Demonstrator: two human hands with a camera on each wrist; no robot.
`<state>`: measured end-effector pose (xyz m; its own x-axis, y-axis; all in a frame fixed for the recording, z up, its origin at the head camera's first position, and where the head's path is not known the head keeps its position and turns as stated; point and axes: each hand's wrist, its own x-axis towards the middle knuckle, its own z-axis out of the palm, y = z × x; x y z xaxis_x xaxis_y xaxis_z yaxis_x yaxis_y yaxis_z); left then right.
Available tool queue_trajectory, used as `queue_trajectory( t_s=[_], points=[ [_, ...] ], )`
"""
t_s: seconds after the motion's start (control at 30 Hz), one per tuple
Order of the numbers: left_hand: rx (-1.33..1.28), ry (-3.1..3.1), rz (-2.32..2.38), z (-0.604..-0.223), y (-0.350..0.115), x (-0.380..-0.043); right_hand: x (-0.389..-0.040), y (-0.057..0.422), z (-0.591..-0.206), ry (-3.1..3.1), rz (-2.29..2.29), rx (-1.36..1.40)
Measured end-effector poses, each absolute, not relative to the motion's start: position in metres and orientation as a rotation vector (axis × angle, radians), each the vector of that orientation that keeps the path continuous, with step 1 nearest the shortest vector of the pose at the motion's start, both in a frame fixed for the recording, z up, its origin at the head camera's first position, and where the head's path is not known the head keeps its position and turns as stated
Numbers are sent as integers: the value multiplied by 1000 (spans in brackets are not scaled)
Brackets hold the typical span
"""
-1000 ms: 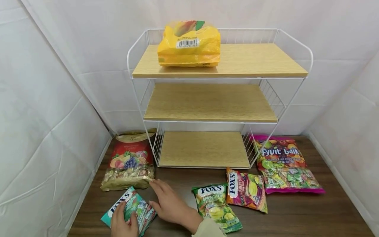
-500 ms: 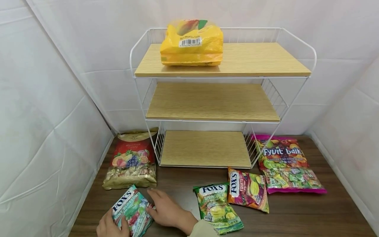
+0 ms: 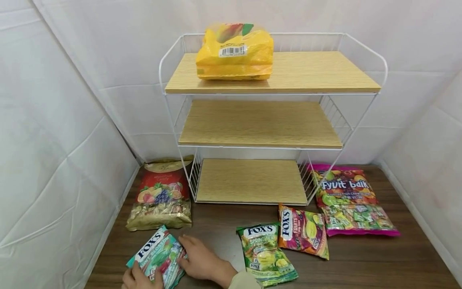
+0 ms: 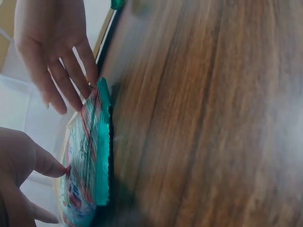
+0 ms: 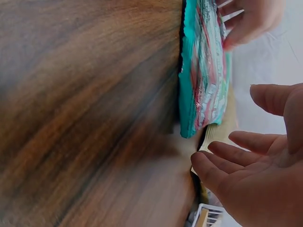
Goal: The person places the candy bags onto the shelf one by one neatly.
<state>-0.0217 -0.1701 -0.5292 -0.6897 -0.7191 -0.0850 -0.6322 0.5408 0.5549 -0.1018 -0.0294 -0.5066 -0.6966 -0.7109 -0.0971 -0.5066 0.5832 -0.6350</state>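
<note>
A teal FOX'S candy bag (image 3: 160,255) lies slanted on the dark wood table at front left. My left hand (image 3: 140,279) is at its near left side, partly cut off by the frame's lower edge. In the left wrist view, the thumb's tip touches the printed face of the bag. My right hand (image 3: 202,259) is at the bag's right side, its fingers extended and spread in the right wrist view (image 5: 255,165). Behind the teal bag lies a red and gold mixed fruit candy bag (image 3: 160,196).
A white wire rack with three wooden shelves (image 3: 249,180) stands at the back. On its top shelf sits a yellow bag (image 3: 234,60). Right of my hands lie a green FOX'S bag (image 3: 266,257), an orange FOX'S bag (image 3: 304,233) and a Fyvit baik bag (image 3: 355,200).
My left hand has shifted left and down off the middle of the teal bag, uncovering more of its print. My right hand has drawn back slightly from the gold bag's corner.
</note>
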Motion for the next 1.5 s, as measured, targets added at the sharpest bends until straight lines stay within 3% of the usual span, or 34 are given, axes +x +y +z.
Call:
queue_trajectory(
  t_s=[0.7, 1.03, 1.17, 1.5],
  points=[
    [1232, -2535, -1232, -532, -167, -21, -93, -38, -531, 2500, -948, -987],
    [1095, -1969, -1838, -581, -181, -21, -87, -40, -536, 2527, -1051, -946],
    [1052, -1865, -1859, -594, -182, -22, -89, -38, -537, 2469, -1121, -929],
    [1220, -1639, -1823, -555, -152, -28, -95, -32, -538, 2328, -1208, -899]
  ],
)
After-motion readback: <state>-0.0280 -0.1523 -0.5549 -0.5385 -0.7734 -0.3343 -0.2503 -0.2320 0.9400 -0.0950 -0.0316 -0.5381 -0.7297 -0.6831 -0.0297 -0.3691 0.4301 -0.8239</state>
